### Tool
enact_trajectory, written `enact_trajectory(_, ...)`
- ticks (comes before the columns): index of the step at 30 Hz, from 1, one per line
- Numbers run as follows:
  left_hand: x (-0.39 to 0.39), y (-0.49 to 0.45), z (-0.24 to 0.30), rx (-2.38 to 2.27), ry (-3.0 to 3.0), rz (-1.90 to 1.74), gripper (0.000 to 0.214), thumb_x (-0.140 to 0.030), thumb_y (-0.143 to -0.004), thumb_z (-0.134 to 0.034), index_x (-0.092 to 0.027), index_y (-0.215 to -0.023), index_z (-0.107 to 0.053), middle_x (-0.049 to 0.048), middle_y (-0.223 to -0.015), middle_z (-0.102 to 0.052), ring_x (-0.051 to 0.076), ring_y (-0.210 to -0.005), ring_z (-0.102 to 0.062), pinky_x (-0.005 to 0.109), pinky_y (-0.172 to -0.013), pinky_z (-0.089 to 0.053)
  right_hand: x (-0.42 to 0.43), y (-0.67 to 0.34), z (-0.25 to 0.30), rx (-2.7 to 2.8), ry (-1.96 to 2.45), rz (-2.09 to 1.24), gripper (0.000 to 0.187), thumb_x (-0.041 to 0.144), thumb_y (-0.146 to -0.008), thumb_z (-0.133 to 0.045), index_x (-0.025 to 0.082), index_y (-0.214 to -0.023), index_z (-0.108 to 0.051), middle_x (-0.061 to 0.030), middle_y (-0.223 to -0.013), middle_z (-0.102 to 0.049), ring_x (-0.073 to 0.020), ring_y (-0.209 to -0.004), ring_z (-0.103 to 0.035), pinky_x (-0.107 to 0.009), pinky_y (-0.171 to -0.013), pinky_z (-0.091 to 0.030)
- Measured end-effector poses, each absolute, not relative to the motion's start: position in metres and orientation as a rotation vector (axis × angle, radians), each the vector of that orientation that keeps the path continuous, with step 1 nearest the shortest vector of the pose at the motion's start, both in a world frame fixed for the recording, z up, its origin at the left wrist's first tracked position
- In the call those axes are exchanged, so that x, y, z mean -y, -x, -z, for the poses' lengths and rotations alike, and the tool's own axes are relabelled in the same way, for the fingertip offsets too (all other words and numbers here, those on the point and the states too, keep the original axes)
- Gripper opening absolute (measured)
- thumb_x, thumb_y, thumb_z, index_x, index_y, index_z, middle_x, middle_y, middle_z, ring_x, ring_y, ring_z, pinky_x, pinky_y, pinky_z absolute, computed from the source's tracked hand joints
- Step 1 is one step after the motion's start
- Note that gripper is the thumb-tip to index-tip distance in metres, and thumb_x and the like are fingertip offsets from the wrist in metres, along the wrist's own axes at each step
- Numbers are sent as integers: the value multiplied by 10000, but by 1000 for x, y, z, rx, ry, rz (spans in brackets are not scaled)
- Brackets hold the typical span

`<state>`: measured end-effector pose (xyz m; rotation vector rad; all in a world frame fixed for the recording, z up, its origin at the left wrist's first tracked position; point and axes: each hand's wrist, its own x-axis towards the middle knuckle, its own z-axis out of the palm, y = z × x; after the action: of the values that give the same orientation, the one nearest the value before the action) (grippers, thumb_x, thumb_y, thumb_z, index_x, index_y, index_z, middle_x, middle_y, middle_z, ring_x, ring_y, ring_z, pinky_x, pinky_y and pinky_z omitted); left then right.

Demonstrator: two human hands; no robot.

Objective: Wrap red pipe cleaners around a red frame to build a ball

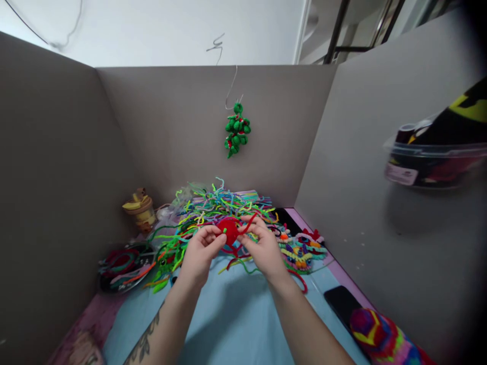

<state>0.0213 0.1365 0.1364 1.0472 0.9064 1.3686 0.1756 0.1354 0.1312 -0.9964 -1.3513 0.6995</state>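
A round red pipe-cleaner piece (230, 227) with a small green spot is held up between both my hands, over the near side of a pile. My left hand (200, 251) pinches its left edge between thumb and fingers. At the piece's right side, my right hand (263, 247) is closed on a red strand (250, 223) that sticks up to the right; whether it joins the round piece is hidden by the fingers. Behind the hands lies a tangled heap of many-coloured pipe cleaners (220, 200). Red and green strands hang or lie just below the piece.
Colourful pipe-cleaner figures (302, 251) lie at right, near a black phone (342, 304) and a rainbow fuzzy item (384, 334). At left are a dish of strands (125, 266) and a brown pot (142, 210). A green ornament (238, 131) hangs on the back panel; a clear bin (433, 162) on the right panel.
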Motion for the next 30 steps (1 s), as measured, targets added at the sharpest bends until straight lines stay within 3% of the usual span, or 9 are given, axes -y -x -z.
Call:
enact_trajectory(10, -133, -22, -139, -875, -1286, -1398, 215, -261, -638, -768, -175, -725, -591, -44, -614, -560, 76, -543, -493, 178, -527, -384, -133, -165, -125, 1092, 825, -960, 205, 321, -691, -688, 188, -573, -587, -70, -1190, -486, -252, -1177, -457, -374, -965, -379)
enact_trajectory(17, -136, -15, -137, -888, -1424, -1361, 187, -264, -688, -733, -179, -764, -585, -37, -634, -547, 84, -558, -483, 192, -539, -374, -135, -171, -127, 1119, 856, -914, 167, 363, -705, -699, 200, -708, -661, -84, -1130, -531, -239, -1090, -508, -359, -890, -417)
enact_trajectory(30, -131, -7, -142, -771, -1514, -980, 269, -323, -697, -730, -164, -754, -521, -50, -592, -511, 64, -495, -430, 180, -473, -314, -138, -186, -131, 1145, 756, -1059, 175, 335, -631, -768, 207, -632, -649, -65, -1186, -556, -264, -1153, -496, -372, -914, -386)
